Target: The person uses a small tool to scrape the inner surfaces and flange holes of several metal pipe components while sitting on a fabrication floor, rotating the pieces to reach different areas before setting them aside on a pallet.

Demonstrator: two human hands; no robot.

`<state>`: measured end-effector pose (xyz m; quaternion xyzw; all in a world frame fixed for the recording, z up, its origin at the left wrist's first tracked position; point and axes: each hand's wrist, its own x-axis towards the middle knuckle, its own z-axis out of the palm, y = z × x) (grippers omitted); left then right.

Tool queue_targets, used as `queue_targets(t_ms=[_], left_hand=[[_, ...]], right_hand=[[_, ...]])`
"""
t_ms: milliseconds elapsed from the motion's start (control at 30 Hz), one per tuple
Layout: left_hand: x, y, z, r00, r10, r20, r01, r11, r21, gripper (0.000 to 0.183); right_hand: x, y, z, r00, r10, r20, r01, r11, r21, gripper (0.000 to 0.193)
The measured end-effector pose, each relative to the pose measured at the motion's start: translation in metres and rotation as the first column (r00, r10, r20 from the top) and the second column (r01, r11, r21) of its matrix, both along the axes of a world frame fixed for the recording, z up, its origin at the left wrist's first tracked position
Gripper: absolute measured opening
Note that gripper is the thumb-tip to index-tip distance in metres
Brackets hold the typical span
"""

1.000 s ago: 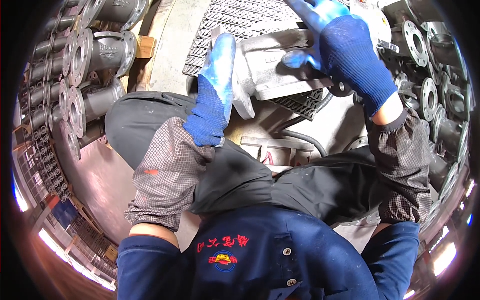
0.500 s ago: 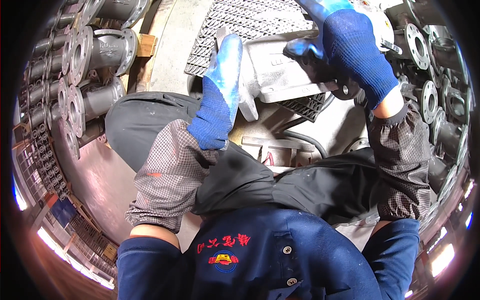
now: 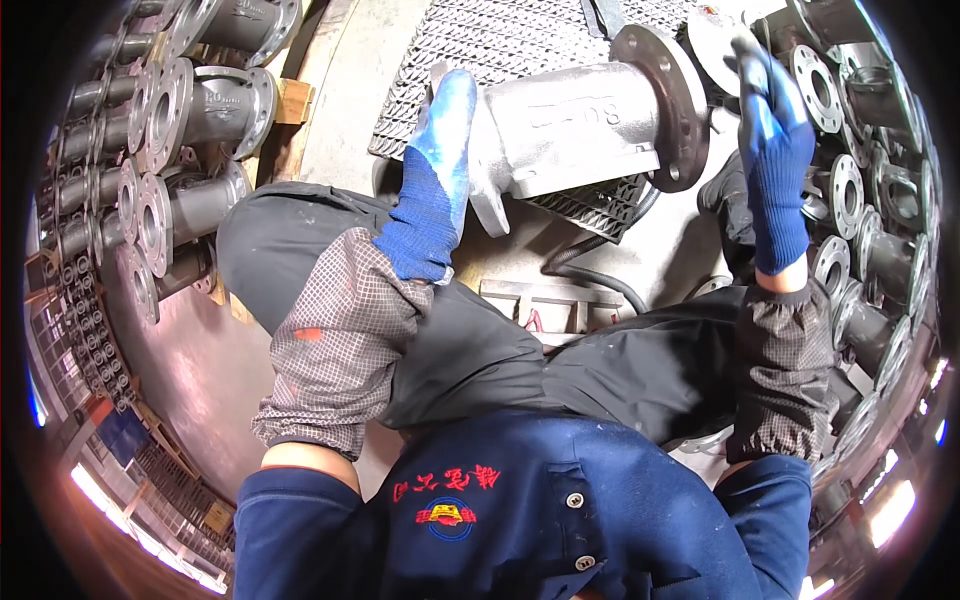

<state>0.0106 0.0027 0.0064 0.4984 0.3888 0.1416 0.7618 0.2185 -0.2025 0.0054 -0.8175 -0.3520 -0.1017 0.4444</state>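
Observation:
A silver-grey flanged valve-body casting lies across the work spot in front of me, with a dark round flange at its right end. My left hand, in a blue glove, grips its left flange; the fingers lie along the outer side and the thumb is hidden. My right hand, also gloved in blue, is raised to the right of the dark flange and apart from it. Its fingers stretch upward beside a pale round disc, and I see nothing held in them.
Beneath the casting is a metal mesh mat. A black hose curves near a metal frame between my legs. Stacked flanged castings stand left and right. A grey-blue strip-like object lies on the mat.
My right hand has moved off the casting's right end, to the right and toward me, uncovering the dark flange. The left hand keeps its hold on the casting, which has shifted slightly.

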Motion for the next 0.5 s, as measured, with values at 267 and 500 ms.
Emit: queue_targets(t_ms=[267, 500], left_hand=[[-0.018, 0.001, -0.039, 0.969, -0.068, 0.238, 0.052, 0.996, 0.075, 0.051], [-0.017, 0.002, 0.004, 0.970, -0.067, 0.233, 0.063, 0.998, 0.024, 0.050]], right_hand=[[-0.046, -0.030, -0.081, 0.803, 0.080, -0.591, -0.013, 0.993, 0.117, 0.033], [-0.055, -0.003, -0.088, 0.756, 0.278, -0.592, -0.071, 0.935, 0.347, 0.027]])
